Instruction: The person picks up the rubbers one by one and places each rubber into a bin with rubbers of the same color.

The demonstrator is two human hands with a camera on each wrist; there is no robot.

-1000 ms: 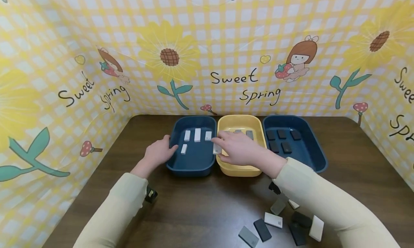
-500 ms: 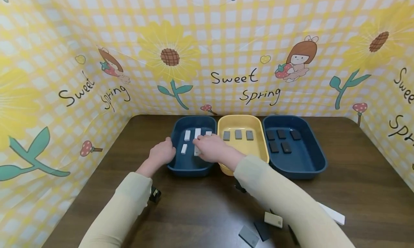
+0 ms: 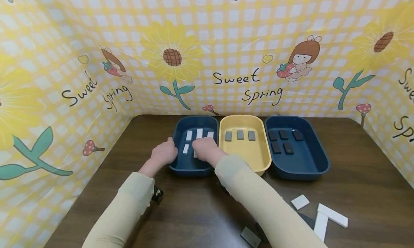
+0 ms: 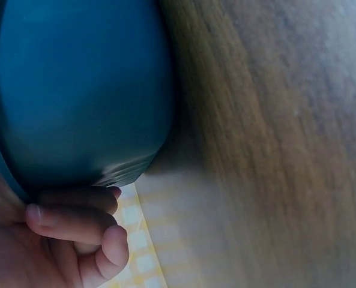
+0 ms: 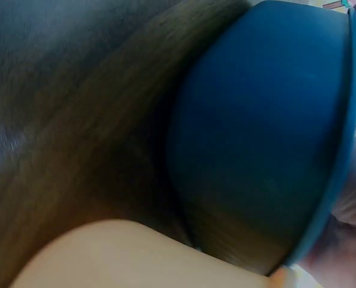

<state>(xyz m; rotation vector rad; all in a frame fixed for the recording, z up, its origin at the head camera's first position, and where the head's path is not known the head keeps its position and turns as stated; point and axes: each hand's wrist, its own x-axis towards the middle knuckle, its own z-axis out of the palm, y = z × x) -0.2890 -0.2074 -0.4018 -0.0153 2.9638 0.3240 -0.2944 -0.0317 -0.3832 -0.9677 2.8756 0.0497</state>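
Observation:
My left hand (image 3: 164, 152) grips the left rim of the left blue tray (image 3: 192, 173). In the left wrist view its curled fingers (image 4: 75, 223) lie against the outside wall. Inside that tray, my right hand (image 3: 207, 149) pinches a white block (image 3: 195, 155), mostly hidden beneath the hand. Several other white blocks (image 3: 189, 135) lie in the tray, left of and behind the right hand. From the right wrist view I see the tray's outer wall (image 5: 250, 120), with the hand partly hidden behind its rim.
A yellow tray (image 3: 258, 158) in the middle holds three grey blocks (image 3: 240, 134). To its right, another blue tray (image 3: 304, 175) holds several black blocks (image 3: 288, 148). White blocks (image 3: 333, 215), a dark block (image 3: 307, 220) and a grey block (image 3: 250, 237) lie loose near my right sleeve.
My right hand has moved left from over the yellow tray into the left blue tray, carrying the white block, and lowered it. The left hand stays at the rim.

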